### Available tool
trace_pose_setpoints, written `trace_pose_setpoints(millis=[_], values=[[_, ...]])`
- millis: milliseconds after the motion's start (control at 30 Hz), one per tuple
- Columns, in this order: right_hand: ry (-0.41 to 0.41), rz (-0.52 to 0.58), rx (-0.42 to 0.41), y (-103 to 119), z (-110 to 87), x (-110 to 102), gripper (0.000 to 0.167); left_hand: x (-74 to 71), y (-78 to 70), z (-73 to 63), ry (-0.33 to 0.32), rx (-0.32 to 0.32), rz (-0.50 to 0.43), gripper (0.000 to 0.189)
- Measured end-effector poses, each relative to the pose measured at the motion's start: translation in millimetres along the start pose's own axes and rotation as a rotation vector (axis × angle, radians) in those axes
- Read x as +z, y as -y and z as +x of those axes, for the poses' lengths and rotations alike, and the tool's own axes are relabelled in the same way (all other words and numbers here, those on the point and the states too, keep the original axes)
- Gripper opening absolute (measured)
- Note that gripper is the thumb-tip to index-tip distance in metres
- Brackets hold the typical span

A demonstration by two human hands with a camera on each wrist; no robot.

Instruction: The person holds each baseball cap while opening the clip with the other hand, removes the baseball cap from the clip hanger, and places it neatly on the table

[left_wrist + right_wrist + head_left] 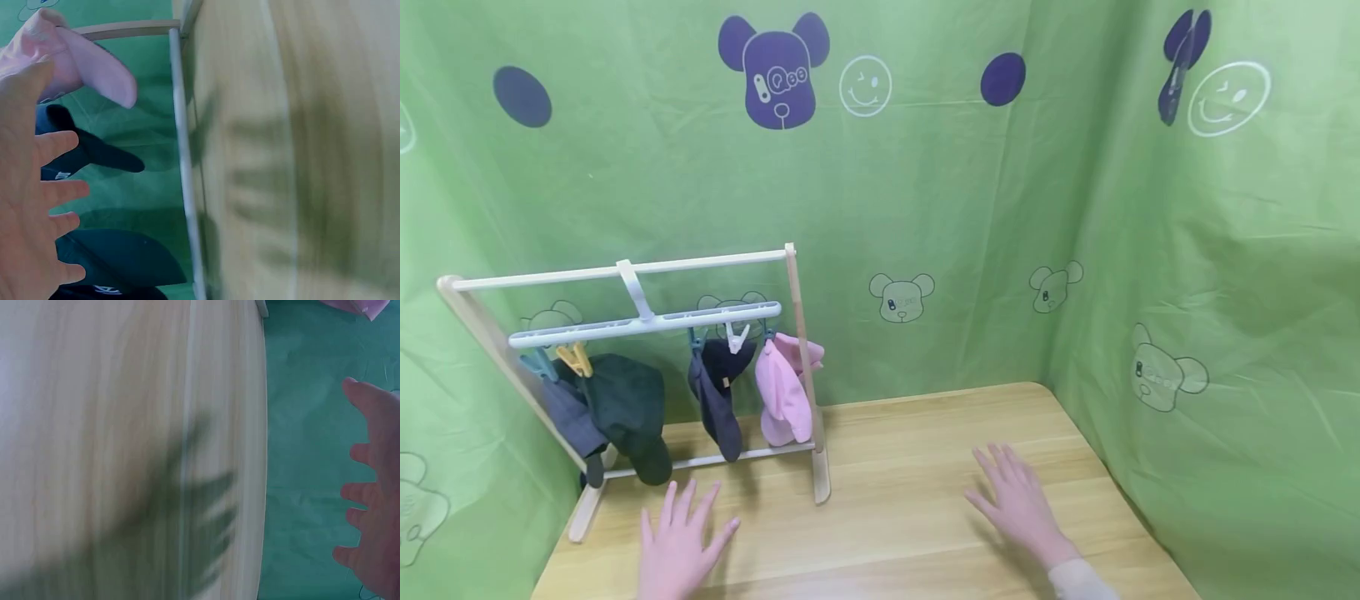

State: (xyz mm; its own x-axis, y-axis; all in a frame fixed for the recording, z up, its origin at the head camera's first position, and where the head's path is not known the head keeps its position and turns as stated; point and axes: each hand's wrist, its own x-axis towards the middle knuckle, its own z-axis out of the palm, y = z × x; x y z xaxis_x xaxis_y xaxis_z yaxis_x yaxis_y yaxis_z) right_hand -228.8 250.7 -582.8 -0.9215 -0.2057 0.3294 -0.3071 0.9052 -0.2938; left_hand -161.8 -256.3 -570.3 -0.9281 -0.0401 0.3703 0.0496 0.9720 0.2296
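Note:
My left hand, fingers spread and holding nothing, hovers over the table in front of a small rack. On the right side of the table my right hand is also spread over the wood, holding nothing. From the rack's light blue clip hanger hang several caps. A dark green cap and a grey-blue cap hang at the left. Further right are a navy cap and a pink cap. In the left wrist view, the left thumb overlaps the pink cap.
The rack has wooden side posts and white rails and stands on the left of the wooden table. Coloured clips, among them a yellow clip and a white clip, line the hanger. A green curtain encloses the table.

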Motion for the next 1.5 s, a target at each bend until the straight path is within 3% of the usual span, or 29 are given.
trace_pose_setpoints(millis=[167,400,633,800,1233,1333,1500], values=[[-0.050,0.010,-0.038,10,6.2,3,0.068,-15.2,0.7,5.3,-0.090,0.034,-0.004,0.059],[-0.129,0.070,-0.095,31,16.9,4,0.058,-33.5,2.8,7.6,-0.191,0.035,-0.033,0.050],[-0.199,0.100,-0.165,57,34.8,4,0.048,-45.2,7.9,14.0,-0.413,0.155,-0.079,0.043],[-0.212,0.125,-0.187,76,43.8,3,0.045,-52.7,14.4,17.6,-0.533,0.212,-0.094,0.039],[-0.192,0.168,-0.272,113,63.8,2,0.043,-71.9,28.9,23.8,-0.705,0.229,-0.100,0.064],[-0.186,0.162,-0.289,120,66.4,3,0.043,-76.3,31.7,22.8,-0.701,0.219,-0.084,0.064],[-0.217,0.164,-0.334,133,71.3,3,0.043,-84.2,36.4,19.3,-0.634,0.174,-0.042,0.063]])
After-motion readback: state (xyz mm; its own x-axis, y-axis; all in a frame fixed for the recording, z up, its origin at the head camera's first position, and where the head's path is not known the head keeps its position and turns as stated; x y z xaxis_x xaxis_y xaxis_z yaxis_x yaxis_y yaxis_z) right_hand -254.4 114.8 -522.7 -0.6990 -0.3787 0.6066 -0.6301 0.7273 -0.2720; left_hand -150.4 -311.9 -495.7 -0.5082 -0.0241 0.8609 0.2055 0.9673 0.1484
